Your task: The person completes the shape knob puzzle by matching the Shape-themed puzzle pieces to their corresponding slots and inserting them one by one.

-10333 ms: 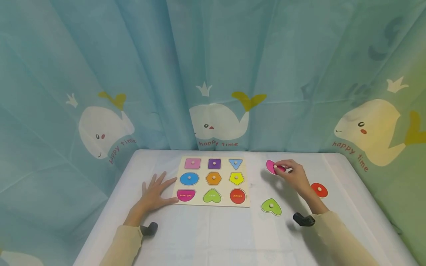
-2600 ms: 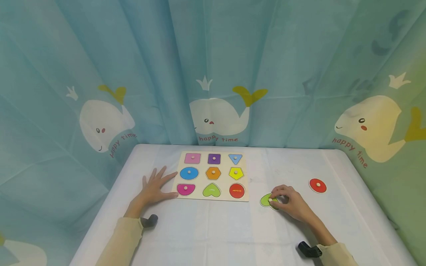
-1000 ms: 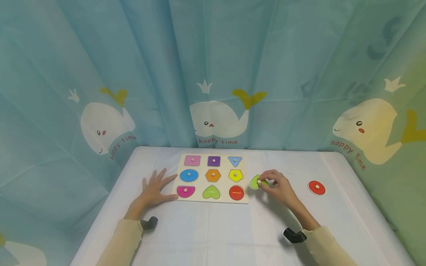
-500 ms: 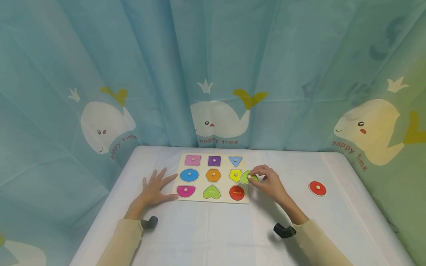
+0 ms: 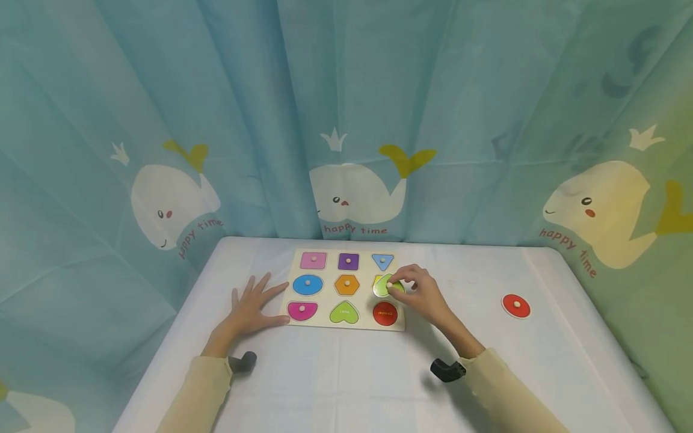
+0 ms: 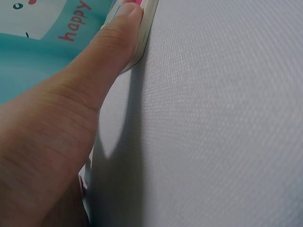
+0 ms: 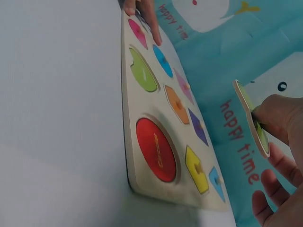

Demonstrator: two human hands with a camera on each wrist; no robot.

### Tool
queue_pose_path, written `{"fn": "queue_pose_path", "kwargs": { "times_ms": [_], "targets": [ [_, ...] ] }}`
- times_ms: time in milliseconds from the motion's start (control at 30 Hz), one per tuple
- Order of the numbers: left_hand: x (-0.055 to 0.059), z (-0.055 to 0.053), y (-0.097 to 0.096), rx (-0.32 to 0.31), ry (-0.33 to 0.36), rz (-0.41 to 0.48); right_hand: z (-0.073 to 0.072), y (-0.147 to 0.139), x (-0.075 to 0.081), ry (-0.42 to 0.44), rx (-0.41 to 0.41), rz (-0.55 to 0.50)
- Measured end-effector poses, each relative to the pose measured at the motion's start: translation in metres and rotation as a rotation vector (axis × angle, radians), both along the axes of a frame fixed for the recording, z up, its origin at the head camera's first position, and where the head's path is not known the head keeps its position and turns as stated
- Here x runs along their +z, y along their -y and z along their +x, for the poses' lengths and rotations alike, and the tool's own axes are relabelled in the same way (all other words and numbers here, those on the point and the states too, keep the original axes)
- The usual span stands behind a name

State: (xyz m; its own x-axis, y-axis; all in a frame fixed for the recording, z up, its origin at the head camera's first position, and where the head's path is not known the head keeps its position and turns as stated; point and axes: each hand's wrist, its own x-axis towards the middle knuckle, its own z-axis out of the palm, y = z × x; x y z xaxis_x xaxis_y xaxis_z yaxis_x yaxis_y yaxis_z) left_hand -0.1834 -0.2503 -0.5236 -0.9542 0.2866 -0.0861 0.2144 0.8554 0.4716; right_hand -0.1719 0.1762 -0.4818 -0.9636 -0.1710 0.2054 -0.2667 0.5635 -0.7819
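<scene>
My right hand [image 5: 425,294] pinches the knob of a green heart puzzle piece [image 5: 381,286], raised above the puzzle board [image 5: 327,300] and covering most of the yellow pentagon. In the right wrist view the heart piece [image 7: 253,116] is clear of the board, seen nearly edge-on. My left hand [image 5: 249,313] rests at the board's left edge with fingers spread, its thumb [image 6: 118,33] on the near corner. The board's heart recess [image 5: 344,313] and circle recess [image 5: 385,314] show printed words and no knobs; the magenta half-round [image 5: 302,311] sits in its recess with a knob.
A red circle piece [image 5: 517,305] lies on the white table [image 5: 346,385] to the right of the board. Other knobbed pieces, such as the blue oval [image 5: 307,284] and orange hexagon [image 5: 347,285], sit in the board. A whale-print curtain [image 5: 357,90] hangs behind.
The magenta half-round went from my right hand into the board. My right hand then picked up the green heart from the table and carried it left over the board. My left hand stayed put.
</scene>
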Motion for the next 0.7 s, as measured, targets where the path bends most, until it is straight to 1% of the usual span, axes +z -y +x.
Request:
{"fn": "queue_pose_path", "kwargs": {
  "times_ms": [200, 400, 533, 700],
  "targets": [
    [0.001, 0.000, 0.000, -0.001, 0.003, 0.003, -0.001, 0.014, 0.002, 0.023, 0.014, 0.001],
    [-0.001, -0.001, -0.001, 0.001, 0.005, 0.000, -0.001, 0.029, 0.004, 0.053, 0.025, -0.021],
    [-0.002, -0.002, 0.000, 0.000, 0.003, -0.005, -0.001, 0.037, 0.000, 0.052, 0.031, -0.018],
    [-0.002, -0.002, 0.001, -0.003, 0.003, -0.012, -0.001, 0.048, -0.007, 0.030, 0.061, -0.021]
  ]
}}
